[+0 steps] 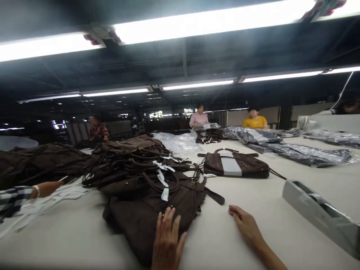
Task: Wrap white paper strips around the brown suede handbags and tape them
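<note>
My left hand (168, 240) lies with fingers spread on a dark brown handbag (135, 221) at the near end of a heap. That bag has brown handles, a strap with a rounded end and white tags. To its right, my right hand (246, 223) is over the white table (225, 240), fingers curled together, with nothing visible in them. Beyond my hands, a single brown handbag (249, 165) lies flat with a pale band (230, 165) around its middle. Many more brown bags (132, 153) are piled behind the one I touch.
A grey tape dispenser-like holder (320, 213) stands at right. Plastic-wrapped bags (312, 152) lie behind it, and clear plastic (177, 142) is beyond the heap. At left, another person's hand (47, 188) in a checked sleeve is by white strips (53, 198). Several people are farther back.
</note>
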